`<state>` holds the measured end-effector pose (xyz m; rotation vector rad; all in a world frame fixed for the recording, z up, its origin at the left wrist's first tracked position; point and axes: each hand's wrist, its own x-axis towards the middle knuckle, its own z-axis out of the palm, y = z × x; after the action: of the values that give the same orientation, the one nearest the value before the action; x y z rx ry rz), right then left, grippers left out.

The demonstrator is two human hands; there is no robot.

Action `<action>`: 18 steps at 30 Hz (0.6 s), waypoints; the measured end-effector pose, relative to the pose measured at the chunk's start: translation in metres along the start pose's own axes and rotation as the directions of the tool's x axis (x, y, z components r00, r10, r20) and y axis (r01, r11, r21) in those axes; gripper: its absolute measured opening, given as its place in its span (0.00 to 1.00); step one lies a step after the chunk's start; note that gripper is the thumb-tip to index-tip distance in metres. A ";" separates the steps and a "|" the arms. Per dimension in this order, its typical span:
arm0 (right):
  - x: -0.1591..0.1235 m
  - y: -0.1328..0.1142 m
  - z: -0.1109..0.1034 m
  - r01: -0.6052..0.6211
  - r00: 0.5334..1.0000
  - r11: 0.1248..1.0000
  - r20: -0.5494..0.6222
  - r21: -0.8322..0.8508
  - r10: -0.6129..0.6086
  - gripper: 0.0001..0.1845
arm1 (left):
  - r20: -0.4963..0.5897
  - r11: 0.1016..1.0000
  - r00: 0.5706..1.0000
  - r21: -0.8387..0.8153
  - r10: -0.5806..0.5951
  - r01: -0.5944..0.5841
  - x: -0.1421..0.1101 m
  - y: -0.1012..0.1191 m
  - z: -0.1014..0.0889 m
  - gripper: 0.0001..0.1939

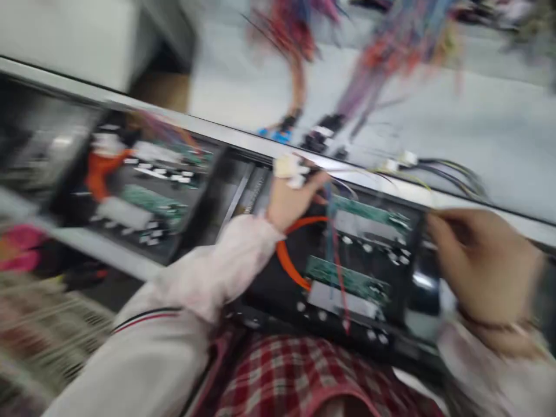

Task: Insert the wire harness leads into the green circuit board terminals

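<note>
The whole view is smeared by motion. A black open chassis (391, 272) with green circuit boards (347, 278) and an orange cable loop (287, 262) lies in front of me. My left hand (292, 197), with white tape on its fingers, reaches into the chassis's far side, fingertips drawn together by thin red and blue wires (332, 231). What they pinch is blurred. My right hand (482, 266) is curled around the chassis's right edge, beside a dark rounded part (424, 284).
A second open chassis (130, 200) with boards and an orange part lies to the left. Bundles of coloured wires (391, 46) hang over the grey bench (478, 116) behind. A wire basket (43, 330) and a pink object (17, 249) are at the lower left.
</note>
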<state>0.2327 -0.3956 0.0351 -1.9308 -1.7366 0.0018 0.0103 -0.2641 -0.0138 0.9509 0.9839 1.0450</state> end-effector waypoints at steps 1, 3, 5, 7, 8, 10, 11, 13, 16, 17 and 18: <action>-0.002 0.005 0.001 -0.011 0.999 1.000 0.034 -0.028 0.012 0.03 | -0.016 1.000 1.000 0.013 0.005 -0.005 0.004 -0.002 -0.001 0.20; -0.002 0.013 0.009 -0.083 0.994 0.996 0.070 -0.011 0.083 0.03 | -0.027 1.000 1.000 0.025 0.014 -0.013 0.010 -0.007 -0.002 0.20; 0.000 0.017 0.018 -0.127 0.990 0.992 0.056 0.015 0.126 0.04 | -0.013 0.999 0.999 0.038 0.030 -0.029 0.009 -0.008 0.000 0.19; 0.002 0.017 0.023 -0.134 0.990 0.990 0.038 0.040 0.133 0.04 | 0.002 0.997 0.999 0.053 0.052 -0.052 0.006 -0.007 0.001 0.18; 0.003 0.017 0.025 -0.131 0.991 0.990 0.040 0.055 0.129 0.04 | 0.006 0.996 0.998 0.061 0.060 -0.061 0.004 -0.007 0.002 0.18; 0.002 0.017 0.029 -0.129 0.990 0.988 0.075 0.084 0.122 0.04 | 0.006 0.995 0.998 0.070 0.067 -0.067 0.003 -0.007 0.001 0.18; 0.002 0.018 0.030 -0.131 0.988 0.987 0.091 0.092 0.122 0.04 | 0.003 0.995 0.998 0.073 0.069 -0.069 0.004 -0.007 0.000 0.18; -0.001 0.020 0.034 -0.141 0.985 0.986 0.107 0.087 0.132 0.03 | 0.007 0.994 0.997 0.077 0.083 -0.083 0.005 -0.009 -0.002 0.18; -0.004 0.023 0.037 -0.158 0.985 0.986 0.082 0.058 0.153 0.03 | 0.034 0.989 0.993 0.088 0.113 -0.116 0.008 -0.011 -0.005 0.18; -0.005 0.023 0.038 -0.161 0.985 0.986 0.077 0.050 0.157 0.03 | 0.042 0.989 0.993 0.091 0.115 -0.118 0.008 -0.011 -0.005 0.18; -0.006 0.024 0.038 -0.164 0.984 0.986 0.079 0.043 0.160 0.03 | 0.043 0.989 0.993 0.093 0.113 -0.117 0.008 -0.011 -0.005 0.18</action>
<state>0.2403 -0.3867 -0.0087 -2.0534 -1.6056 0.1770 0.0095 -0.2585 -0.0274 1.1134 0.9635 1.0795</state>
